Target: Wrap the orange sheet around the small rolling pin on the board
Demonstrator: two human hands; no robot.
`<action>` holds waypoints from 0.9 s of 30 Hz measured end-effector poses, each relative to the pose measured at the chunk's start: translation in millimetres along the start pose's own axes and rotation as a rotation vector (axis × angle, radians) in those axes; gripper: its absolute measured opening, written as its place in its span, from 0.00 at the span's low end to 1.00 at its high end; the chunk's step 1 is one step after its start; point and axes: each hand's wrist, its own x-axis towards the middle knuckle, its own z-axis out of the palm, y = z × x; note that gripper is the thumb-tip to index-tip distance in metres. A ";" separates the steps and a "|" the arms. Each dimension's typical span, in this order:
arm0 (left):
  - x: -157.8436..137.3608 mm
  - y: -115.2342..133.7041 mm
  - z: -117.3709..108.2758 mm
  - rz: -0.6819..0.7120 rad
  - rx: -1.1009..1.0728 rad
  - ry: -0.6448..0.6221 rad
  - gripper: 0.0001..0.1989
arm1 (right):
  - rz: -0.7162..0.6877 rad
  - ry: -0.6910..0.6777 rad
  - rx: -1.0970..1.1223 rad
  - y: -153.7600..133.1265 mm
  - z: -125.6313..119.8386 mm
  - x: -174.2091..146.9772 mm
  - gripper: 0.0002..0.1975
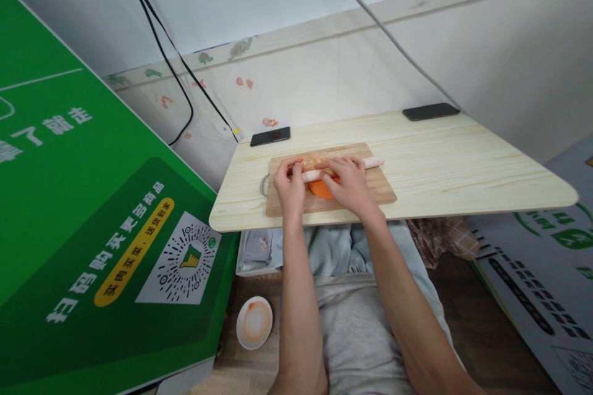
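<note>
A pale rolling pin point(373, 163) lies crosswise over a wooden cutting board point(382, 190). My left hand point(291, 184) has its fingers curled at the pin's left end. Bent over the middle of the pin, my right hand point(349, 180) grips it, with the thumb on the near side. A flat orange piece that looks like dough point(321, 190) rests on the board, just on my side of the pin. Behind the pin, a tan-orange strip with pale spots point(315, 162) shows between my hands; what it is I cannot make out.
The board lies on a light wood-grain table point(463, 166). Two dark phones, one at left point(270, 136) and one at right point(430, 112), lie along the wall. A green panel point(139, 210) stands at left. Below is a white bowl point(254, 323) with orange residue.
</note>
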 end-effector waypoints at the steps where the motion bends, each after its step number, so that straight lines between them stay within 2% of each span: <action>1: 0.1 0.0 0.1 0.001 0.006 0.001 0.08 | 0.001 -0.003 -0.003 -0.3 -0.1 0.0 0.14; 27: 0.1 0.8 0.3 -0.018 -0.003 0.000 0.07 | -0.004 -0.017 0.008 0.0 -1.6 1.7 0.15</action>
